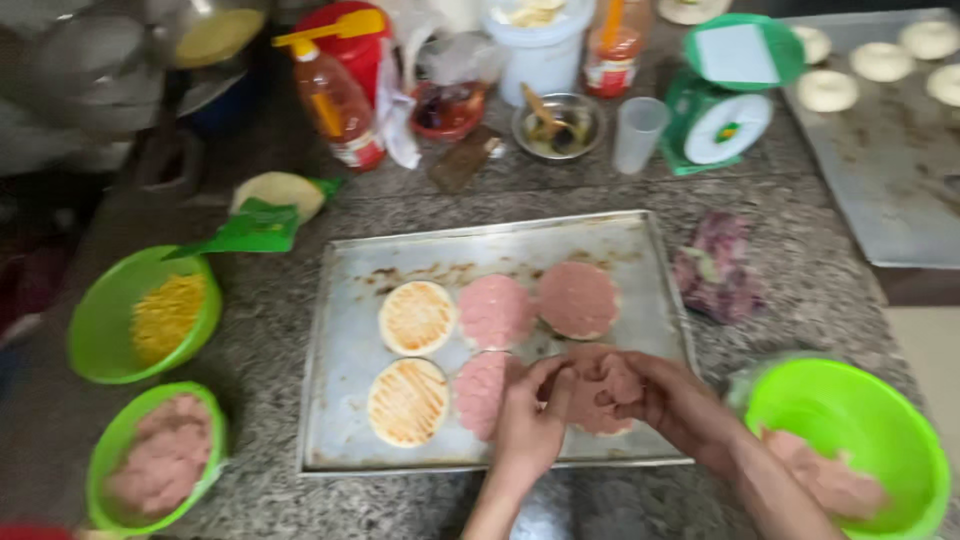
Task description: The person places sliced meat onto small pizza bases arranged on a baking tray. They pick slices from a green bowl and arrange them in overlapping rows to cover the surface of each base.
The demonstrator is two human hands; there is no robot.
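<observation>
Both our left hand (pixel 530 415) and right hand (pixel 655 395) close on one pink meat slice (pixel 610 385), pinched between them over the tray (pixel 350 350) (near its front right), just right of the other slices (pixel 495 310).

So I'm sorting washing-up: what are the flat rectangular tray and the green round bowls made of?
The flat rectangular tray looks like bare metal, dull grey with a sheen and brownish baked-on marks. The green round bowls look like plastic: uniform bright colour, smooth and slightly glossy.
</observation>
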